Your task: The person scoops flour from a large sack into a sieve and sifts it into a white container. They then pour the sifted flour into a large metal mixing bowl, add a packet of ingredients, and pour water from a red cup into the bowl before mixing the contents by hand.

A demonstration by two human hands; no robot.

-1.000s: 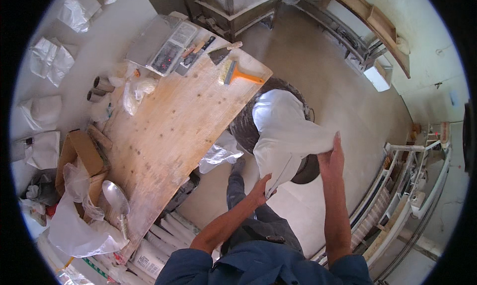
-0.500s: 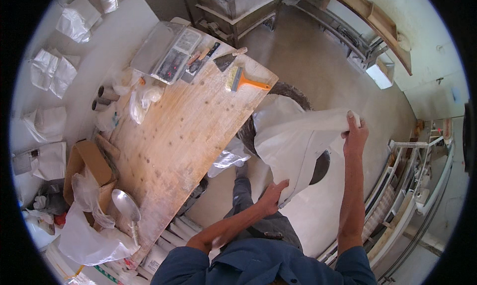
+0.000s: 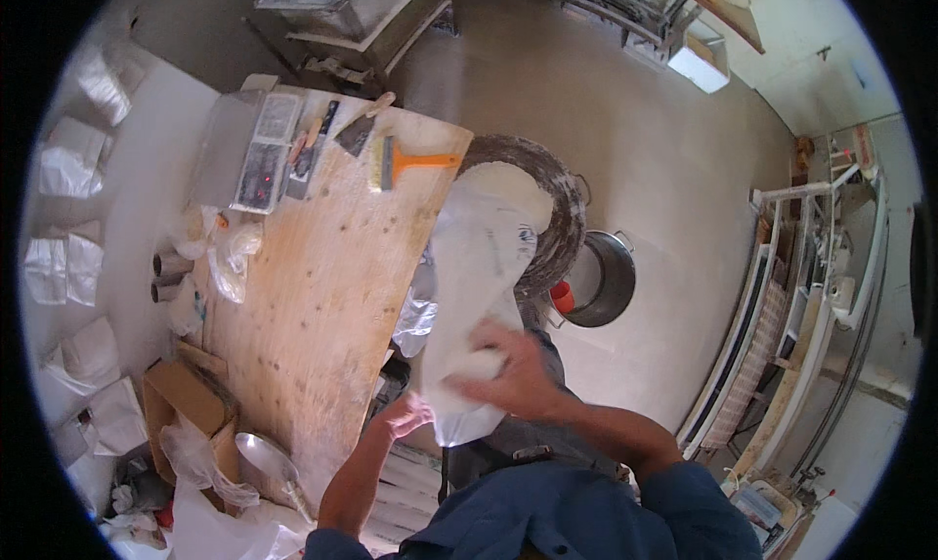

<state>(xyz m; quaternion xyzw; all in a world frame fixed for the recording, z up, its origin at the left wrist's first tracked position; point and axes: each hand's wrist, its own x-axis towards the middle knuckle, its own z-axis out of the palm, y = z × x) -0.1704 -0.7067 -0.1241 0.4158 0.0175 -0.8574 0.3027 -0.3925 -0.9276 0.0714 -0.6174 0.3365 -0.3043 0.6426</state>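
Note:
A white sack (image 3: 479, 257) hangs from my body toward a large dark round basin (image 3: 572, 184), its far end over the rim. Pale powder (image 3: 508, 191) is heaped in the basin at that end. My left hand (image 3: 405, 415) is closed on the sack's near left edge. Over the near part of the sack is my right hand (image 3: 513, 369), fingers curved and blurred by motion; whether it grips the cloth does not show. Just right of the basin, a metal pot (image 3: 604, 281) with a red cup (image 3: 561, 297) inside stands on the floor.
Left is a wooden table (image 3: 322, 306) bearing an orange-handled brush (image 3: 420, 159), a scraper (image 3: 357, 135), a knife (image 3: 318, 140), a scale (image 3: 266, 159), plastic bags and a metal scoop (image 3: 269, 457). A cardboard box (image 3: 191, 404) stands at its near left. Racks (image 3: 772, 306) line the right wall.
My right hand has come down and left from the sack's raised far-right edge to its near part. The sack now lies lower and narrower, printing showing. The view has turned, revealing more basin and pot.

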